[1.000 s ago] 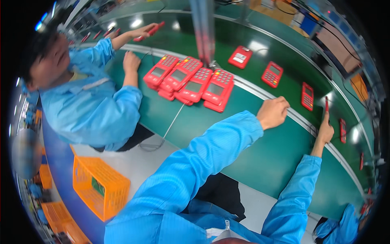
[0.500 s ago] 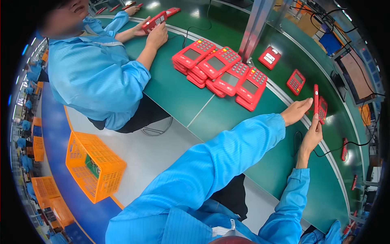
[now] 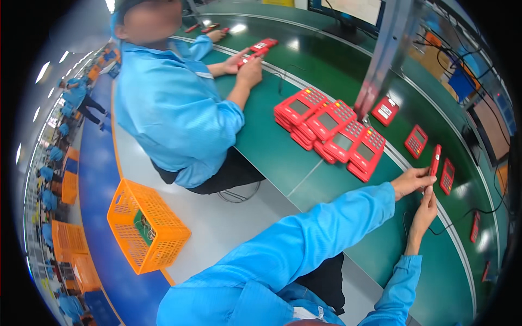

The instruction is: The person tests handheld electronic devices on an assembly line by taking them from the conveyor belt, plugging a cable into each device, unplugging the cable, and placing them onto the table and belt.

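Observation:
A red card payment terminal (image 3: 436,157) stands nearly edge-on above the far side of the green table. My left hand (image 3: 411,182) pinches its lower end from the left, fingers closed. Just below, my right hand (image 3: 424,216) grips the same end from underneath, its fingertips meeting the left ones. The terminal's keypad and screen are hidden at this angle. Left of my hands, several red terminals lie in overlapping stacks (image 3: 331,130), screens and keypads upward. Beyond the held one, another terminal (image 3: 447,176) rests on the dark green strip.
A metal post (image 3: 380,60) rises behind the stacks. More terminals (image 3: 416,141) lie along the green strip (image 3: 399,130), and a black cable (image 3: 462,220) crosses near my right hand. At left, a co-worker's hands (image 3: 247,68) hold a red terminal. An orange crate (image 3: 157,228) stands lower left.
My left hand, apart from the terminal before, has closed on its lower end. The whole view has swung, shifting the scene right and down. The co-worker's terminal has tilted lower.

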A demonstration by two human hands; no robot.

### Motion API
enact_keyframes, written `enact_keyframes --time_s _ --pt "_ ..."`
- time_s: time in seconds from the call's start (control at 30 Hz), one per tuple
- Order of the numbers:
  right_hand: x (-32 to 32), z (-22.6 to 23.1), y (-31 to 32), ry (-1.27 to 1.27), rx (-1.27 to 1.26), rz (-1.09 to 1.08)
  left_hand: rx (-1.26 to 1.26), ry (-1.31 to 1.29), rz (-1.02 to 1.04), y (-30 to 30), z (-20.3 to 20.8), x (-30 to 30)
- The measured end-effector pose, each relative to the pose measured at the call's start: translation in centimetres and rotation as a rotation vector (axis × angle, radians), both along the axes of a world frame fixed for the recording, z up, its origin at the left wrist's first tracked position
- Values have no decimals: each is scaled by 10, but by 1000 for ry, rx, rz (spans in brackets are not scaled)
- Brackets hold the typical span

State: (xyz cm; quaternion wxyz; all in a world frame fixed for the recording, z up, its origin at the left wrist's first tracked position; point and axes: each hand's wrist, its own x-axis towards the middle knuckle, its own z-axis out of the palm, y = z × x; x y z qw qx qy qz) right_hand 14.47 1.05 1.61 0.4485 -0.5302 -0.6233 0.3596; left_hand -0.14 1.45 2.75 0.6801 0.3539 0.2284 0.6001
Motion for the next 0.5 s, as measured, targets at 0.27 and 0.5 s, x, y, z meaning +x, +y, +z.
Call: enact_keyframes --time_s 0.27,0.5 --pt "-2 18 -15 -282 247 -147 -34 -77 65 -2 1 -13" --pt "7 13 -9 -258 311 -35 -23 -191 104 -1 6 -10"
